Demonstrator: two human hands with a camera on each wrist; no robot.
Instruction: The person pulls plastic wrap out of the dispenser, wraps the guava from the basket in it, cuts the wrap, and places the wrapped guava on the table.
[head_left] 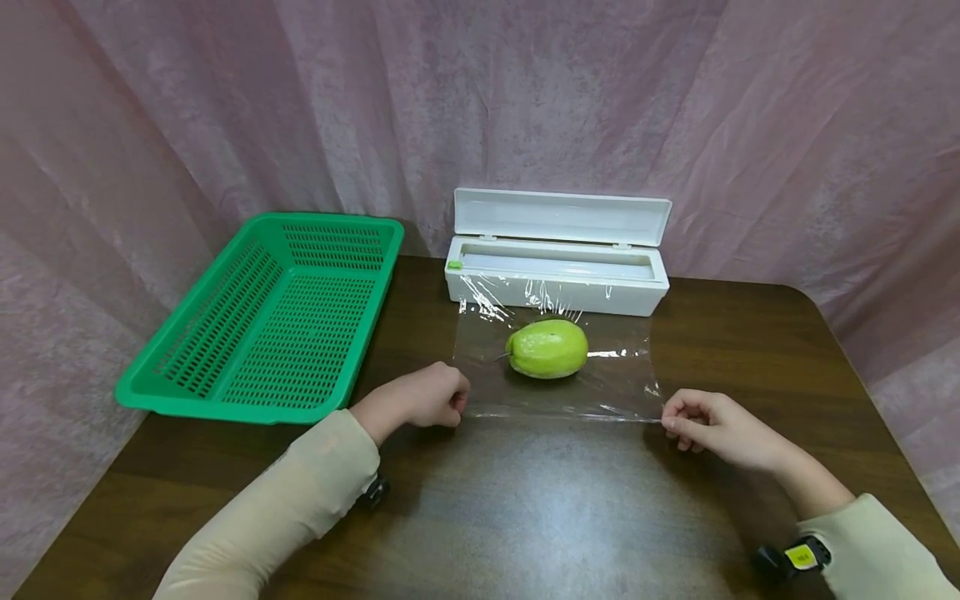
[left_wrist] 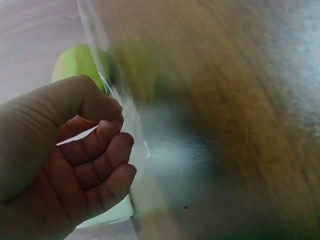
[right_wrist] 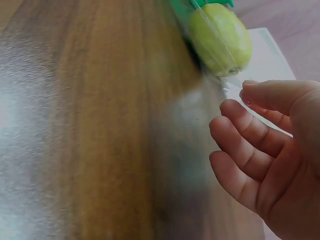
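A sheet of clear cling film (head_left: 480, 392) runs forward from a white film dispenser (head_left: 558, 296) with its lid up. At the sheet's near left corner, my left hand (head_left: 433, 397) pinches the film between thumb and index finger. My right hand (head_left: 712, 427) pinches the near right corner, the other fingers loosely bent. Between the hands and the dispenser, a yellow-green oval fruit (head_left: 549, 348) lies on its side, stem end to the left, within the sheet's outline. In the left wrist view, the film's edge crosses in front of the fruit (left_wrist: 75, 62).
On the left stands a green slotted plastic basket (head_left: 347, 367) with nothing in it. The dark wooden table (head_left: 540, 500) has a rounded back right corner. Pink curtains (head_left: 570, 100) hang behind it. A small green slider (head_left: 454, 265) sits at the dispenser's left end.
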